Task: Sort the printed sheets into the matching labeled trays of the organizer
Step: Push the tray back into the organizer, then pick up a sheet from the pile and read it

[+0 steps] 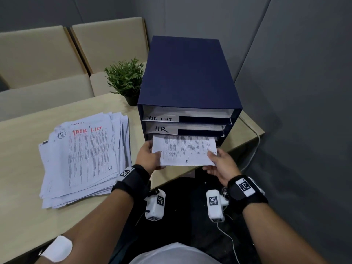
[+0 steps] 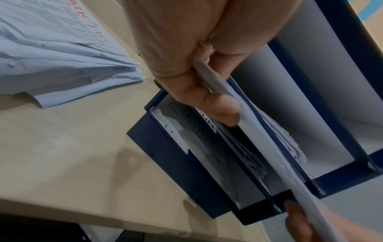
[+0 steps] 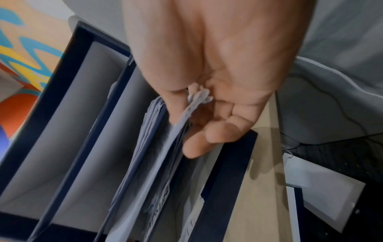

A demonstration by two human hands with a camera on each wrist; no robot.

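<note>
Both hands are on one printed sheet now — the left hand pinches its near left corner, the right hand pinches the near right corner, thumbs on top and fingers curled beneath. The sheet's far edge sits at the mouth of the third tray down in the blue organizer, just under the "HR" tray, which in turn sits below the "TASK LIST" tray. That third tray's label is hidden in the head view; the left wrist view shows one reading roughly "IT" on a lower tray.

Paper like this looks feather-light and floppy — likely to sag or buckle if pushed from one corner, so the two-corner hold seems right for feeding it flat.

Counting: one sheet in hand, one loose stack on the table topped by a red "TASK LIST" page, two readable labels, and one potted plant.
</note>
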